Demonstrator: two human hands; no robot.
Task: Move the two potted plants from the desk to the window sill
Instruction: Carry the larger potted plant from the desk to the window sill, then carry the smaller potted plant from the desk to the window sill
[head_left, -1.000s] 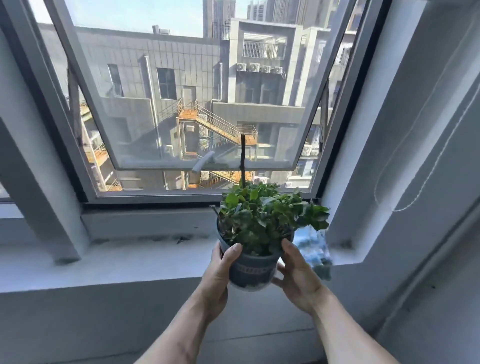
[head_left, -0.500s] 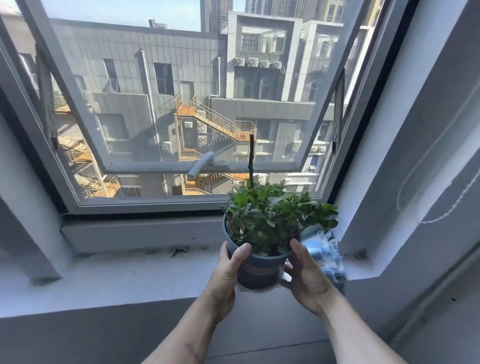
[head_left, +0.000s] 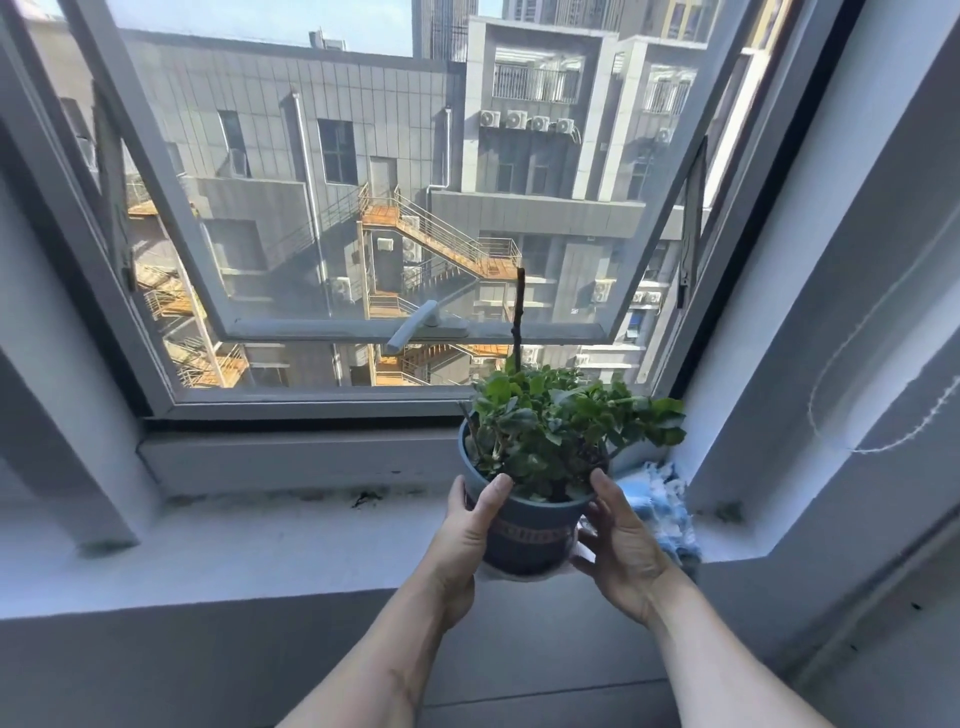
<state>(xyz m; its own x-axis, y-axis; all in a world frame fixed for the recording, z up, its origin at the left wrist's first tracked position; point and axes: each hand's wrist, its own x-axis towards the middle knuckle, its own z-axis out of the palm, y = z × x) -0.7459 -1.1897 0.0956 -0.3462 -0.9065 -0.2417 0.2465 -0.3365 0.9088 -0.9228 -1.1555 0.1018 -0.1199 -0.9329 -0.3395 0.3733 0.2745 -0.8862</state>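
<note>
A leafy green plant in a grey-blue pot (head_left: 530, 535), with a thin dark stick standing up from the soil, is held upright between both hands over the front part of the white window sill (head_left: 260, 545). My left hand (head_left: 467, 530) wraps the pot's left side, thumb on the rim. My right hand (head_left: 621, 545) cups the right side. The pot's base is at or just above the sill's front edge; contact cannot be told. No second potted plant is in view.
A blue-and-white cloth (head_left: 660, 504) lies on the sill in the right corner, just behind my right hand. The window sash (head_left: 415, 327) is tilted open outward, its handle (head_left: 410, 332) pointing toward me. A grey wall pillar (head_left: 67, 441) bounds the sill on the left.
The pot and both hands have moved forward and slightly up toward the sill, and the view has come closer to the window. Both hands keep their hold.
</note>
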